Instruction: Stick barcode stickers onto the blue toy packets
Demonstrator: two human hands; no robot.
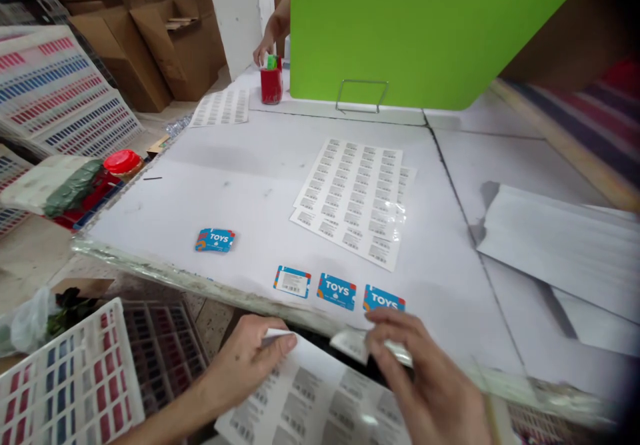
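Observation:
My left hand pinches the top corner of a sheet of barcode labels, held tilted below the table's front edge. Between the thumb and fingers of my right hand is a peeled label, lifted off and slightly curled. Just beyond my hands, a row of blue cards lies along the table edge. The left card carries a white barcode label; the middle card and the right card show "TOYS". My right fingers partly cover the right card. Farther left sits a small stack of TOYS cards.
More label sheets overlap mid-table, with another sheet at the far left. A red cup stands near another person's hand. A green board rises at the back. White paper lies right; plastic crates stand left.

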